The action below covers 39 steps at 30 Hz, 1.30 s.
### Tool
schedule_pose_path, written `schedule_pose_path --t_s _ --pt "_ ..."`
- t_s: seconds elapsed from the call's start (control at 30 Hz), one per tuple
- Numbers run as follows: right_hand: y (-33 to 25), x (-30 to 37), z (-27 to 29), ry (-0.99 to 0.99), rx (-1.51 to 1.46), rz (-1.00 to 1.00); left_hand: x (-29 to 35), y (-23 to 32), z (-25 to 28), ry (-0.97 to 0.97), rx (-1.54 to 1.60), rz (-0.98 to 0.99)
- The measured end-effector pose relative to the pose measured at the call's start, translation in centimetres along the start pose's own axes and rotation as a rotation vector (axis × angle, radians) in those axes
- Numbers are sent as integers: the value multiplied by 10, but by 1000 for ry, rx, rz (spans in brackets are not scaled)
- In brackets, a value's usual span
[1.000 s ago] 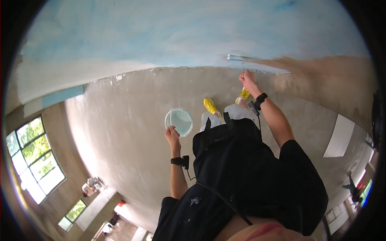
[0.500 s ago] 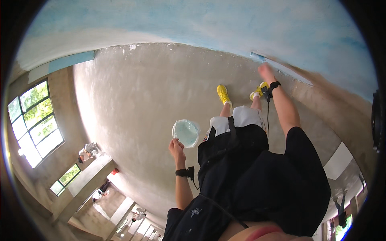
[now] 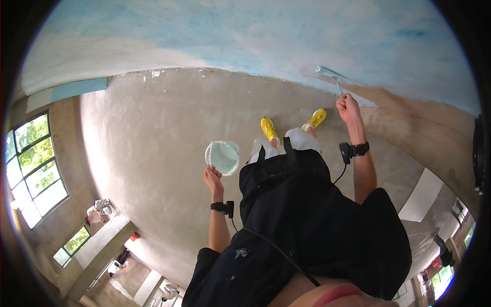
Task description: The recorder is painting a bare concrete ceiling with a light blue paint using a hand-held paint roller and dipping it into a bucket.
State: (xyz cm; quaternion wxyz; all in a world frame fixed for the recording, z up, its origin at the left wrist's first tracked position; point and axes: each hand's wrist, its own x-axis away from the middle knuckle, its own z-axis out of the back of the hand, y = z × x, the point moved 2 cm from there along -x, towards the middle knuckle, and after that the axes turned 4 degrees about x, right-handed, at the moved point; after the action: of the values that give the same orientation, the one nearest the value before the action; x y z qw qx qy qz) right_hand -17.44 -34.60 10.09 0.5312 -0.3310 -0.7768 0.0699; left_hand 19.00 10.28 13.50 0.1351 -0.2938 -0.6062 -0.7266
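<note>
My right hand [image 3: 349, 108] is closed around the handle of a paint roller [image 3: 330, 72]. The roller's light blue sleeve lies against the lower part of the painted wall [image 3: 245, 30], whose surface carries patchy blue and white. Out to the left, my left hand [image 3: 213, 177] grips the rim or handle of a white paint bucket [image 3: 223, 158]; which of the two is hard to make out. Pale bluish-white paint coats the bucket's inside. Both wrists wear black straps with small devices and cables.
Below me is a grey concrete floor [image 3: 153, 128] with white paint flecks along the wall's foot. My yellow shoes [image 3: 268, 129] stand near the wall. A white panel [image 3: 422, 195] lies to the right. Other people [image 3: 98, 211] are far off at the left, beside windows [image 3: 36, 169] and pillars.
My right hand's blur has gone, and the roller has come higher on the wall, now plainly visible. My view has shifted slightly; the bucket stays in my left hand.
</note>
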Motion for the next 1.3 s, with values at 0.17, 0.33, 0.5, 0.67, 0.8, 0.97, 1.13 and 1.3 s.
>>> schedule_pose_path --t_s 0.17,0.33,0.5,0.67,0.8,0.97,1.13,1.3 --pt "16 -7 -6 -31 32 -30 -12 4 0 66 82 -21" --pt "73 -113 -1 -10 -119 -135 -7 17 11 124 88 -54" --pt "109 -218 12 114 -85 -139 1 12 9 175 94 -41" --pt "119 -233 24 133 -102 -91 2 6 28 253 188 -16" --pt "87 -182 37 73 -184 -104 -14 -8 55 283 142 32" --pt "18 -64 50 22 -92 38 -21 -28 68 400 39 53" --pt "-22 3 61 35 -171 89 -38 -34 65 380 68 72" --pt "16 -65 60 58 -118 101 -29 -22 53 422 133 123"
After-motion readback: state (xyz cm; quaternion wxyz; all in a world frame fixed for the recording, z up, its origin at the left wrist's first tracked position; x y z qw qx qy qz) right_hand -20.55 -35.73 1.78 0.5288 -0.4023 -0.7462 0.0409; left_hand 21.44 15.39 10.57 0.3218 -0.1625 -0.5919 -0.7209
